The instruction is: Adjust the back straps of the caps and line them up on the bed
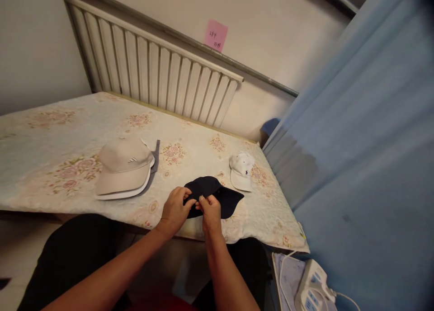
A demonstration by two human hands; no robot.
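A black baseball cap (205,184) lies tilted near the front edge of the bed, its brim pointing right. My left hand (176,207) pinches the cap's near left edge between thumb and fingers. Close beside it, my right hand (210,211) is closed on the same edge, fingertips together. What exact part lies between the fingertips is too small to make out. To the left sits a stack of caps, a beige one (118,159) on top with a white brim and a grey cap under it. A small white cap (241,168) rests beyond the black one, to the right.
A flowered cover (84,121) spreads over the bed. Behind it stand a white radiator (162,67) and a wall with a pink note (216,35). A blue curtain (339,143) hangs at the right. A white power strip (312,286) with cables sits at the lower right.
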